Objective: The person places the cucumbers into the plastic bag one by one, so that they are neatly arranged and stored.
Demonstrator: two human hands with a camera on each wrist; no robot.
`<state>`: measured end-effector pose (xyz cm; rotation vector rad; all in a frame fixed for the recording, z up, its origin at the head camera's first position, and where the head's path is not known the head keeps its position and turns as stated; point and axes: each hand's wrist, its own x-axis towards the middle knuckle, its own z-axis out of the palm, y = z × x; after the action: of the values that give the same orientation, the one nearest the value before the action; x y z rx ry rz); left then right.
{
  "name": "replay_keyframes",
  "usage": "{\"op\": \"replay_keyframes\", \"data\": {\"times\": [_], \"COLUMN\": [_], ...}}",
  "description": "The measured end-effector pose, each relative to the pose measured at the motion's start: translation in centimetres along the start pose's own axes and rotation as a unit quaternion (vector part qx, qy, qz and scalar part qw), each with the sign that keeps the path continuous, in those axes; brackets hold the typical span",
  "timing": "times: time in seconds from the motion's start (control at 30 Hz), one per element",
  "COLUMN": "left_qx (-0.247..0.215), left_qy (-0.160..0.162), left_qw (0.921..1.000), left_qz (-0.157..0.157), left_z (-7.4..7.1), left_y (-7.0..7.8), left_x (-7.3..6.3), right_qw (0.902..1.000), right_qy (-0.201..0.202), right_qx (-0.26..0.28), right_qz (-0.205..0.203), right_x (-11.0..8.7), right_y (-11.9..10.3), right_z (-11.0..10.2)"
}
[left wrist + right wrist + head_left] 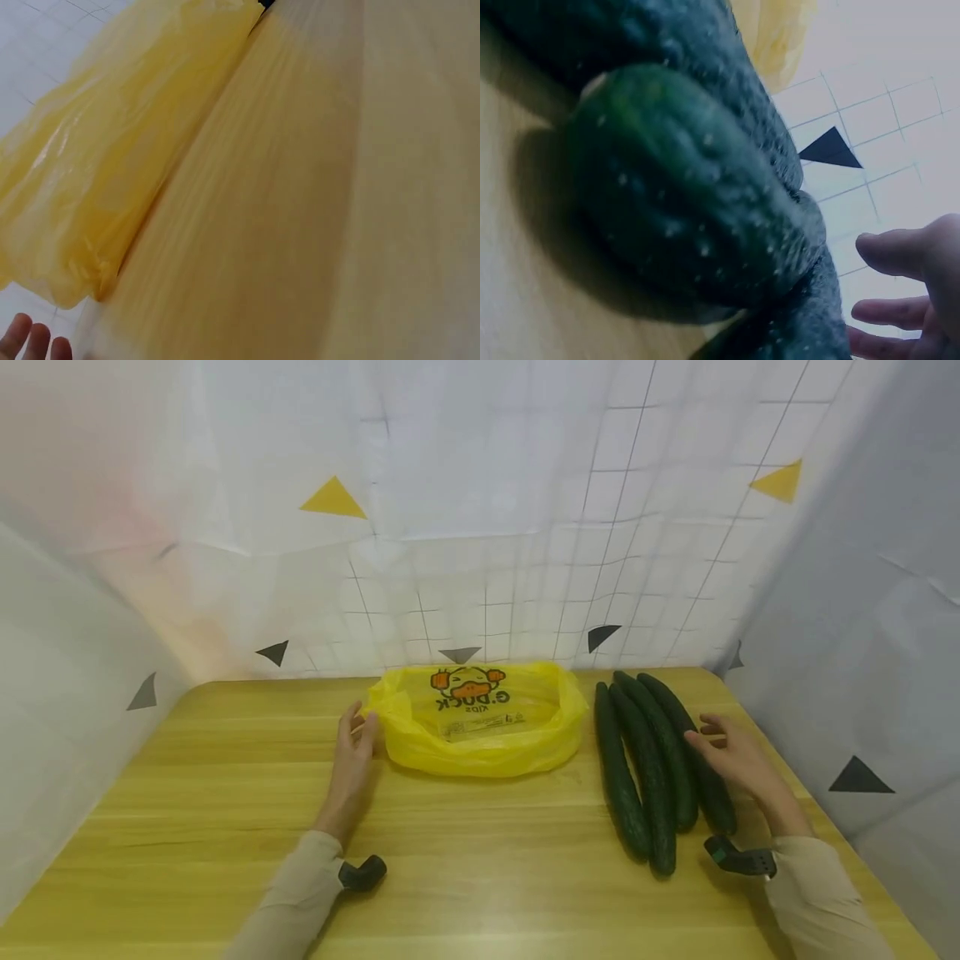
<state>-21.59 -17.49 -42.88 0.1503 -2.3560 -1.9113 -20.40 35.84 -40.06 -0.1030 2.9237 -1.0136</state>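
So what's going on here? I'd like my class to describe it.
A person's left grip is at the left end of an open yellow bag; contact is hard to tell. Their right grip, thumb and fingers apart, is by the rightmost of four cucumbers. These lie side by side on the wooden table, outside the bag.

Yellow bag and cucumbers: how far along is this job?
Done: the yellow bag lies on the table with its mouth open. In hand: the left hand is at the bag's left end, the right hand beside the rightmost cucumber; neither visibly grips anything. Left: all four cucumbers lie outside the bag, so bagging them probably remains.
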Motion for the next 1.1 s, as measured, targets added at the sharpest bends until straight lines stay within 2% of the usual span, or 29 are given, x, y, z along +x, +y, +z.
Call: {"op": "replay_keyframes", "data": {"times": [0.17,0.47,0.63,0.8,1.1], "left_qx": [-0.039,-0.047,-0.059,-0.069,-0.072], "left_qy": [0.028,0.091,0.110,0.108,0.091], "left_qw": [0.9988,0.9938,0.9903,0.9889,0.9874], "left_qz": [0.008,0.044,0.061,0.075,0.108], "left_z": [1.1,2.3,2.6,2.6,2.4], "left_y": [0.0,-0.3,-0.4,-0.3,-1.2], "left_x": [0.1,1.2,1.4,1.3,1.7], "right_qw": [0.9998,0.9986,0.9979,0.9977,0.9958], "right_qy": [-0.016,-0.030,-0.035,-0.029,-0.018], "right_qx": [-0.008,-0.031,-0.041,-0.051,-0.079], "right_qz": [0.007,0.031,0.036,0.033,0.043], "right_x": [0.2,0.4,0.5,0.5,0.3], "right_y": [0.7,0.9,1.0,1.1,0.5], "right_z": [0.4,0.8,0.9,0.9,0.8]}}
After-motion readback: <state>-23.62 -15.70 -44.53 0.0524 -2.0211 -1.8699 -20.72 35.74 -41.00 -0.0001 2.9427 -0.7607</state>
